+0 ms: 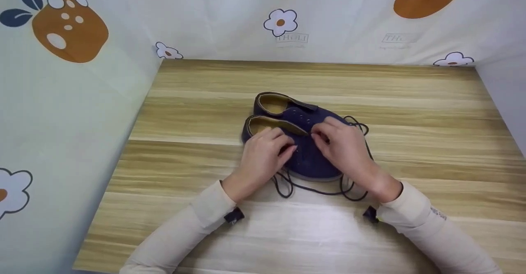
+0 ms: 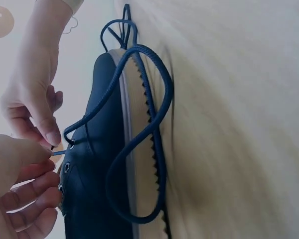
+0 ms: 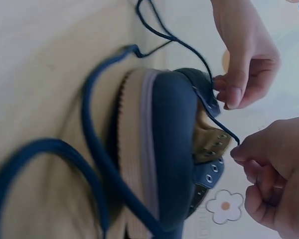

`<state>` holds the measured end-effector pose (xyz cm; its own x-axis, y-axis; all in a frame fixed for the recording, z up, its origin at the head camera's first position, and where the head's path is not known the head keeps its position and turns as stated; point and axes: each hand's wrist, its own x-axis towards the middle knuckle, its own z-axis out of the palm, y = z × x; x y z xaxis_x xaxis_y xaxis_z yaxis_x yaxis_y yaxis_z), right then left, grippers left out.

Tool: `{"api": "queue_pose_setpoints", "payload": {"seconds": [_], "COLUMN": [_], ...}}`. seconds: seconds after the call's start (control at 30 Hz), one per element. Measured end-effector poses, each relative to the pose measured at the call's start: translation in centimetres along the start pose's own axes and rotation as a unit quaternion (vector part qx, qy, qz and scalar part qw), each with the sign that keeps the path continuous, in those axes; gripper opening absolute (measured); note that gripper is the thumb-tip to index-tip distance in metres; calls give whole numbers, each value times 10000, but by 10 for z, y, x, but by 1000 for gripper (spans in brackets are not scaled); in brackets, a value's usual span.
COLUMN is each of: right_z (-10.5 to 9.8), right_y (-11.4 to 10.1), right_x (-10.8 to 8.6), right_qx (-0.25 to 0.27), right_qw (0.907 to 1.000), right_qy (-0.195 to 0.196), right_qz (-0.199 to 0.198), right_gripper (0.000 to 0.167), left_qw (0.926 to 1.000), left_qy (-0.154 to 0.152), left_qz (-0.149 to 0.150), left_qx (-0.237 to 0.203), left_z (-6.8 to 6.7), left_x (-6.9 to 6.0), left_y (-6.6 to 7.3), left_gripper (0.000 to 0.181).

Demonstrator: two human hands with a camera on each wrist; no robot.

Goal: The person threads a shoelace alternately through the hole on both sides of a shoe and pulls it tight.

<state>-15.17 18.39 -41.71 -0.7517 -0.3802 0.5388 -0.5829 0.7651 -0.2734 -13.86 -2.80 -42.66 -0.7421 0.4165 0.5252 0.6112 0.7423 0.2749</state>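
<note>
Two navy lace-up shoes lie side by side on the table, toes to the right. Both hands are over the nearer shoe (image 1: 312, 161), by its eyelets (image 2: 67, 168). My left hand (image 1: 267, 150) pinches a dark blue shoelace (image 2: 58, 153) close to an eyelet, its other fingers loosely bent. Across from it, my right hand (image 1: 343, 144) pinches a stretch of lace between thumb and forefinger; that lace (image 3: 222, 127) runs taut over the shoe opening. Slack lace loops hang down the shoe's near side. Behind sits the farther shoe (image 1: 324, 114), its eyelets showing.
The wood-grain table (image 1: 189, 113) carries loose lace loops (image 1: 283, 185) in front of the shoes and more to their right. A patterned cloth (image 1: 222, 23) hangs behind and at the sides. Dark wrist straps (image 1: 234, 215) sit at the sleeve cuffs.
</note>
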Motion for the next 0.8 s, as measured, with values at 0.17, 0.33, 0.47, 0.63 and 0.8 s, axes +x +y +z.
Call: {"api": "queue_pose_setpoints", "payload": {"seconds": [0.17, 0.33, 0.47, 0.63, 0.8], "right_z": [-10, -19, -26, -31, -27], "right_y": [0, -2, -4, -7, -5], "right_x": [7, 15, 21, 25, 22], "right_qx": [-14, 82, 229, 528, 730], "right_qw": [9989, 9966, 9914, 9824, 9842], "right_qy": [478, 807, 1265, 1710, 1452], "right_qz": [7, -116, -257, -541, -698], "right_gripper": [4, 4, 3, 2, 4], "left_qw": [9998, 9982, 9965, 9955, 9911], "left_qy": [147, 462, 618, 481, 380], "left_qz": [-55, -47, -54, -149, -240], "left_qx": [-74, -374, -562, -804, -1257], "left_z": [-7, -17, -23, -26, -22], "left_x": [13, 28, 37, 41, 41], "left_y": [1, 4, 6, 9, 10], "left_gripper": [19, 22, 20, 21, 18]}}
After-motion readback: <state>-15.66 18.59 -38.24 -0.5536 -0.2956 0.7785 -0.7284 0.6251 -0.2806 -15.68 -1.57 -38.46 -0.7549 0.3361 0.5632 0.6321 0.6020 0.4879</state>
